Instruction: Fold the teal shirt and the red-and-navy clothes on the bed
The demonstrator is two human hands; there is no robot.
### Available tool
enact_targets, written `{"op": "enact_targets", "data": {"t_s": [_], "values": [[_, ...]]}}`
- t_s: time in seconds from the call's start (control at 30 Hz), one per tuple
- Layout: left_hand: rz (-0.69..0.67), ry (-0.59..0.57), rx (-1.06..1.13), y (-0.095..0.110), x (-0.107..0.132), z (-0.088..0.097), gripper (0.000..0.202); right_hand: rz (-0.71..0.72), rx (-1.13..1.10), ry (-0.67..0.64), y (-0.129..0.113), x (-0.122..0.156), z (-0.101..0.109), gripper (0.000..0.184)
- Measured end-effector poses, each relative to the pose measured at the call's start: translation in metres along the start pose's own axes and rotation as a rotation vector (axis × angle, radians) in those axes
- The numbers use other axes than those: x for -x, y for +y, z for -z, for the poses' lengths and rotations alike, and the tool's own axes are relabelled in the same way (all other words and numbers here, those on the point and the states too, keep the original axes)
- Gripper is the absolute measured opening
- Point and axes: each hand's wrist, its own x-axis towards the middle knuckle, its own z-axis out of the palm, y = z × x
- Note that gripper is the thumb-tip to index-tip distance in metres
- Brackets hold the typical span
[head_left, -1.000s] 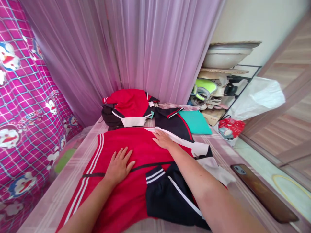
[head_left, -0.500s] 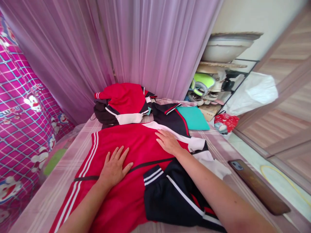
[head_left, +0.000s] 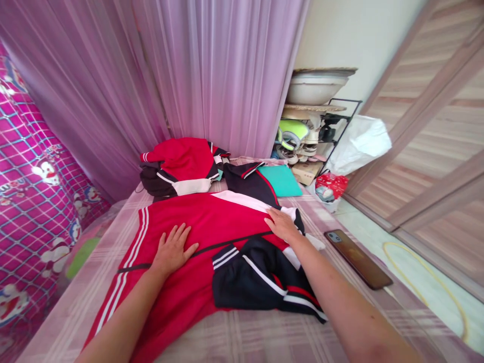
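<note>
A red zip-up jacket [head_left: 204, 217] with white-striped hems and a dark zipper line lies spread out in front of me. One navy sleeve [head_left: 245, 282] with a white-striped cuff is folded in across it at the near side; another dark sleeve [head_left: 253, 179] reaches away at the far side. My left hand [head_left: 174, 250] lies flat on the red body near the zipper, fingers spread. Toward the white collar end [head_left: 289, 213], my right hand [head_left: 282, 224] rests flat on the jacket, fingers stretched out. Neither hand grips anything.
Behind the jacket lie a crumpled red garment [head_left: 185, 159], a dark bundle [head_left: 151, 179] and a turquoise folded item [head_left: 282, 180]. A phone [head_left: 359, 259] with a cable lies at right on the checked sheet [head_left: 242, 335]. Beyond stand a shelf rack [head_left: 350, 123] and a purple curtain [head_left: 219, 75].
My right hand has slid right along the jacket toward the collar end. My left hand stays flat in about the same place on the red cloth. The view has shifted to the right.
</note>
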Motion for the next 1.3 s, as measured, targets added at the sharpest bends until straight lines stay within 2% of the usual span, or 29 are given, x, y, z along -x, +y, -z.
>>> {"op": "enact_targets", "data": {"t_s": [0.1, 0.2, 0.3, 0.4, 0.5, 0.57, 0.73, 0.97, 1.13, 1.3], "values": [[-0.001, 0.006, 0.001, -0.001, 0.000, 0.000, 0.063, -0.108, -0.046, 0.015, 0.018, 0.001, 0.019, 0.043], [-0.006, 0.011, -0.011, -0.003, 0.000, -0.001, 0.064, -0.246, 0.015, 0.103, 0.038, -0.015, 0.036, 0.043], [-0.003, -0.002, -0.038, -0.006, 0.000, -0.003, 0.065, -0.170, 0.150, 0.103, 0.056, -0.042, 0.041, 0.052], [-0.015, 0.010, -0.060, -0.011, 0.001, -0.009, 0.066, -0.022, 0.240, -0.036, 0.067, -0.074, 0.034, 0.067], [-0.036, 0.044, -0.080, -0.020, 0.002, -0.020, 0.067, 0.015, 0.233, -0.139, 0.073, -0.106, 0.025, 0.077], [-0.051, 0.073, -0.093, -0.026, 0.004, -0.028, 0.067, 0.026, 0.203, -0.173, 0.077, -0.124, 0.019, 0.077], [-0.112, 0.096, -0.106, -0.039, 0.010, -0.037, 0.067, 0.012, 0.207, -0.225, 0.091, -0.156, 0.006, 0.065], [-0.167, 0.107, -0.118, -0.043, 0.018, -0.034, 0.067, -0.015, 0.189, -0.180, 0.103, -0.195, -0.008, 0.064], [-0.211, 0.126, -0.133, -0.044, 0.019, -0.032, 0.068, -0.063, 0.209, -0.172, 0.100, -0.205, -0.011, 0.068], [-0.171, 0.173, -0.133, -0.043, 0.015, -0.041, 0.068, -0.050, 0.207, -0.193, 0.100, -0.178, 0.005, 0.076]]}}
